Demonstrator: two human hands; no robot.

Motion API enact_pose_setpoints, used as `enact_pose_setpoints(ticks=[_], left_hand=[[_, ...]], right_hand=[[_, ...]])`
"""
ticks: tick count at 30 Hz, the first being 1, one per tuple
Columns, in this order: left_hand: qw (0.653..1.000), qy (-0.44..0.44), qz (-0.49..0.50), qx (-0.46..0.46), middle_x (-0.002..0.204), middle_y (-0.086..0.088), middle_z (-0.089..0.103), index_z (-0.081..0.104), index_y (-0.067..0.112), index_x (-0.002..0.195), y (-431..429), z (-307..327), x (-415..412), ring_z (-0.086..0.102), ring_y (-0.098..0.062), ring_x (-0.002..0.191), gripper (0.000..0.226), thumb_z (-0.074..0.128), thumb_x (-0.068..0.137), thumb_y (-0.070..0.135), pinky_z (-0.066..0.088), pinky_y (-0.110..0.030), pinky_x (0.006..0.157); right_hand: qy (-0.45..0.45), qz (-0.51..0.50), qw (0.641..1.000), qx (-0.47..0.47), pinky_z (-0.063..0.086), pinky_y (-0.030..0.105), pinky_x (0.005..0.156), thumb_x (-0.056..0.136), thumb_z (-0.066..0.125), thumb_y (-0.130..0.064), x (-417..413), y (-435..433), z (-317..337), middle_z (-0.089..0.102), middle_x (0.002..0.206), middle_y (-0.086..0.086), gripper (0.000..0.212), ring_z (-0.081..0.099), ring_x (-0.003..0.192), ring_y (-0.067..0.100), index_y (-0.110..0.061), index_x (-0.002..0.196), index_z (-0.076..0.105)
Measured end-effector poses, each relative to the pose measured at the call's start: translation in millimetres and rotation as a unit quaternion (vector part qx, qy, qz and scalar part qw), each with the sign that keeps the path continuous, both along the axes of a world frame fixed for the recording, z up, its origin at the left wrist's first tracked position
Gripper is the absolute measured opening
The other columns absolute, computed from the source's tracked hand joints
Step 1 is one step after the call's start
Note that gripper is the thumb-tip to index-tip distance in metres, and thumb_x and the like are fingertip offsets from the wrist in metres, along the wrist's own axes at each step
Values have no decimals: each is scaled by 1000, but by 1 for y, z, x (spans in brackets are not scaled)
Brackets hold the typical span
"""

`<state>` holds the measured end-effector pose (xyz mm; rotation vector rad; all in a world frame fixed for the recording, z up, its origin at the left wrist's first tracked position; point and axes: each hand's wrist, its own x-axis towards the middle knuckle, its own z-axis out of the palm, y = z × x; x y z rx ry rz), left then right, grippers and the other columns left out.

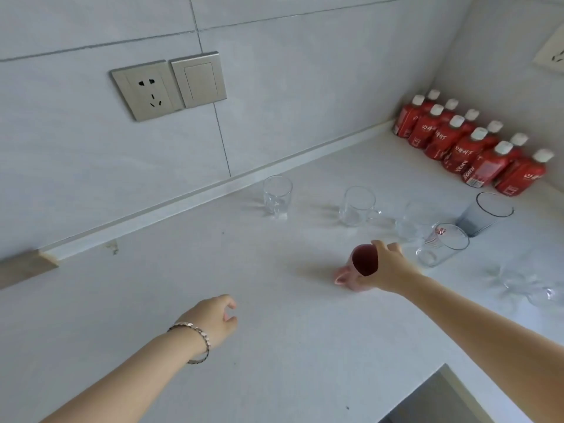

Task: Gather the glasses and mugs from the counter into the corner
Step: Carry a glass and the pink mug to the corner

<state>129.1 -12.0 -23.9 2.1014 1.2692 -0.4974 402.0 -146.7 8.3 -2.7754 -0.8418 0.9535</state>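
Observation:
My right hand [392, 268] grips a pink mug [360, 270] by its rim and side; the mug's handle points left, its base at the white counter [274, 346]. My left hand [218, 317], with a bracelet on the wrist, hovers over the counter holding nothing, fingers loosely curled. A clear glass mug [277, 196] stands near the wall, and another clear mug [358, 206] to its right. Further right are a blurred clear glass [412, 222], a glass with red print [442, 248] and a grey tumbler [483, 213]. More clear glassware [525, 285] sits at the right edge.
Several red bottles with white caps [470, 145] fill the far right corner. A socket [146, 90] and a switch [200, 79] are on the tiled wall. A dark opening [439, 401] cuts into the counter's near right edge.

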Motion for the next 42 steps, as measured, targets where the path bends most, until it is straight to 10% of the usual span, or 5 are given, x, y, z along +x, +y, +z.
enact_pose_setpoints(ticks=[6,14,19,23,42], left_hand=[[999,16,0,33,121,2,60,49,22,124,16,-1,46,59,-20,109,35,47,90,28,47,-33,97],[983,-99,60,143,137,-6,41,32,20,134,98,-6,176,52,-28,120,69,68,76,33,44,-40,98],[983,-87,76,144,159,-1,3,-1,19,148,138,-32,231,21,-21,144,109,74,71,38,29,-42,113],[981,-101,83,146,148,-6,23,18,11,142,144,-41,236,50,-28,122,92,73,72,33,45,-39,93],[941,-163,248,164,114,18,32,41,26,126,83,8,-163,50,-13,113,83,80,53,26,53,-36,89]], right_hand=[[-22,72,996,55,47,32,89,56,77,-57,25,6,-20,48,125,-4,94,55,113,22,-29,135,36],[-22,113,984,133,49,33,89,62,76,-46,52,47,-26,46,136,-8,96,52,120,20,-27,142,26],[-18,117,980,160,50,33,87,62,76,-46,65,65,-29,48,133,-10,88,53,115,19,-28,137,33],[-21,128,977,167,48,32,89,63,75,-44,63,69,-32,47,134,-11,89,51,118,19,-29,139,31],[18,406,903,140,48,27,91,67,71,-35,-187,170,12,36,137,-6,88,47,121,17,-31,141,24]])
